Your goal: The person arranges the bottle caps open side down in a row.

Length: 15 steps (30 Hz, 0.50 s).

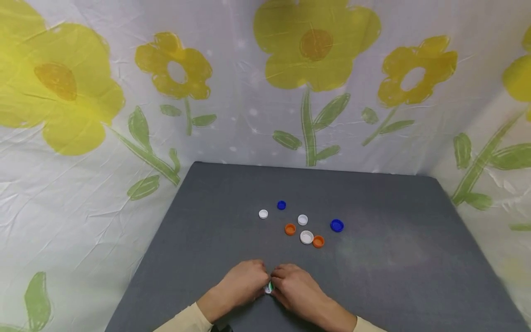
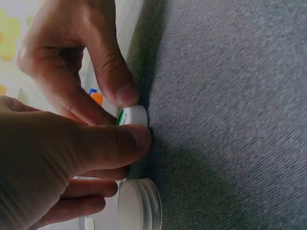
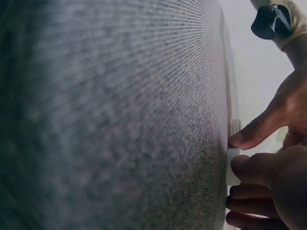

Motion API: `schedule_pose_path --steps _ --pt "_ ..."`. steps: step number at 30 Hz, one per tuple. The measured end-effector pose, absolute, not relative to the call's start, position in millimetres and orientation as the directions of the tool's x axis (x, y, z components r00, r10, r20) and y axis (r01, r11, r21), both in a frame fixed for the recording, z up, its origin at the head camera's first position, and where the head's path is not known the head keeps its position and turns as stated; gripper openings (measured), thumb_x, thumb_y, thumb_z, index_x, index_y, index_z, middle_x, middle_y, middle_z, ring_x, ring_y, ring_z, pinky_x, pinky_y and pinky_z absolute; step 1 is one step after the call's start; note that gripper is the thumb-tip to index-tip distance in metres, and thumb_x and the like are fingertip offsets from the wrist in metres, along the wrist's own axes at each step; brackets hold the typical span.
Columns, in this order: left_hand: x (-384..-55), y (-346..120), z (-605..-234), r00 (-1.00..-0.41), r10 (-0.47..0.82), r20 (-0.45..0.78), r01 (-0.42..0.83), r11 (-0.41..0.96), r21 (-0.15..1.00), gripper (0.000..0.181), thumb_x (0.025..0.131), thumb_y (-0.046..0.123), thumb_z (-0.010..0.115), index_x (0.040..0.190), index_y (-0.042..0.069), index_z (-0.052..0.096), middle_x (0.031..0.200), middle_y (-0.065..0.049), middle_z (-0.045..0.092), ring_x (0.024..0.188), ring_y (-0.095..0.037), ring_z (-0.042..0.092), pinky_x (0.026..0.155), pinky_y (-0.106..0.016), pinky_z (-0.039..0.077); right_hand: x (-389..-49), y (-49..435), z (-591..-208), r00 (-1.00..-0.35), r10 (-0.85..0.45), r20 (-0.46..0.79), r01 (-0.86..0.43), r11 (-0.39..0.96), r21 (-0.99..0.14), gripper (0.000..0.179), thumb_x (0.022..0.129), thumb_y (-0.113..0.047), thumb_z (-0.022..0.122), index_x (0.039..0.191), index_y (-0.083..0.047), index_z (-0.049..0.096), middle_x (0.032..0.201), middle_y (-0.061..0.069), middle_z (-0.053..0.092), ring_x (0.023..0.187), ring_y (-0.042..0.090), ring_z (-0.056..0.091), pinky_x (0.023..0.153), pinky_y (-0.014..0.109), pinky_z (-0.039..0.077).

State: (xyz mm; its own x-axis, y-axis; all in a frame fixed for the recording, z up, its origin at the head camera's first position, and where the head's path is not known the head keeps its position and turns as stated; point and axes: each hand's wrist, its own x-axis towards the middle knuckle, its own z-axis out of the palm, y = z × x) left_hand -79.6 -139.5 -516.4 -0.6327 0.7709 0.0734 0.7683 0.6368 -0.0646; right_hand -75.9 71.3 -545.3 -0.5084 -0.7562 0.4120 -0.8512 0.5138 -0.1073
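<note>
At the near part of the grey table both hands meet over a small white cap with green on its top (image 1: 268,288). My left hand (image 1: 246,280) pinches one side of it, thumb along the white rim in the left wrist view. From the other side my right hand (image 1: 295,287) pinches the same cap, its thumb on the edge. The cap stays low, at the cloth surface; fingers hide much of it. Beside the left fingers lies a larger whitish lid with a ribbed side (image 2: 132,206), apart from the held cap.
Ahead of the hands, several loose caps lie on the grey tabletop (image 1: 394,276): blue caps (image 1: 337,225), orange caps (image 1: 290,229) and white caps (image 1: 306,237). One orange and one white cap touch. A flower-printed curtain (image 1: 236,115) hangs behind and along the sides.
</note>
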Motion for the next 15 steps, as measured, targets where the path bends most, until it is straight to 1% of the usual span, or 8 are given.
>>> schedule_pose_path --steps 2,4,9,12,15 --pt "-78 -140 -516 -0.632 0.77 0.087 0.769 0.637 -0.056 0.015 0.083 0.021 0.092 0.079 0.022 0.078 0.074 0.008 0.07 0.072 -0.012 0.067 0.063 -0.031 0.055 -76 72 -545 -0.511 -0.763 0.395 -0.851 0.514 -0.106 0.012 0.092 -0.023 0.088 0.096 -0.016 0.079 0.097 -0.007 0.075 0.094 0.012 0.071 0.091 0.032 0.058" --pt "-79 -140 -515 -0.635 0.768 0.076 0.769 0.639 -0.026 0.016 0.082 0.02 0.093 0.08 0.021 0.077 0.075 0.008 0.07 0.072 -0.013 0.067 0.062 -0.031 0.055 -77 73 -542 -0.516 -0.774 0.366 -0.852 0.508 -0.127 0.013 0.092 -0.023 0.087 0.099 -0.015 0.079 0.099 -0.006 0.076 0.097 0.012 0.071 0.093 0.033 0.059" --pt "-86 -145 -506 -0.657 0.754 0.017 0.753 0.654 0.069 0.021 0.083 0.025 0.095 0.083 0.02 0.074 0.076 0.009 0.067 0.071 -0.01 0.066 0.062 -0.031 0.053 -84 82 -532 -0.563 -0.772 0.297 -0.826 0.512 -0.235 0.021 0.093 -0.025 0.084 0.109 -0.012 0.08 0.109 -0.004 0.078 0.105 0.013 0.073 0.096 0.036 0.06" --pt "-95 -148 -497 -0.668 0.744 0.035 0.743 0.663 0.087 0.026 0.084 0.029 0.095 0.082 0.018 0.072 0.074 0.009 0.063 0.07 -0.011 0.063 0.062 -0.032 0.051 -93 89 -524 -0.588 -0.745 0.317 -0.809 0.534 -0.247 0.023 0.093 -0.024 0.085 0.111 -0.011 0.082 0.112 -0.003 0.079 0.108 0.016 0.075 0.098 0.038 0.06" --pt "-105 -149 -488 -0.677 0.734 0.056 0.736 0.673 0.075 0.029 0.086 0.032 0.094 0.082 0.016 0.071 0.073 0.008 0.059 0.07 -0.012 0.062 0.062 -0.034 0.051 -104 97 -516 -0.596 -0.719 0.357 -0.802 0.554 -0.222 0.026 0.091 -0.024 0.086 0.111 -0.008 0.082 0.114 0.0 0.08 0.111 0.019 0.076 0.099 0.04 0.061"
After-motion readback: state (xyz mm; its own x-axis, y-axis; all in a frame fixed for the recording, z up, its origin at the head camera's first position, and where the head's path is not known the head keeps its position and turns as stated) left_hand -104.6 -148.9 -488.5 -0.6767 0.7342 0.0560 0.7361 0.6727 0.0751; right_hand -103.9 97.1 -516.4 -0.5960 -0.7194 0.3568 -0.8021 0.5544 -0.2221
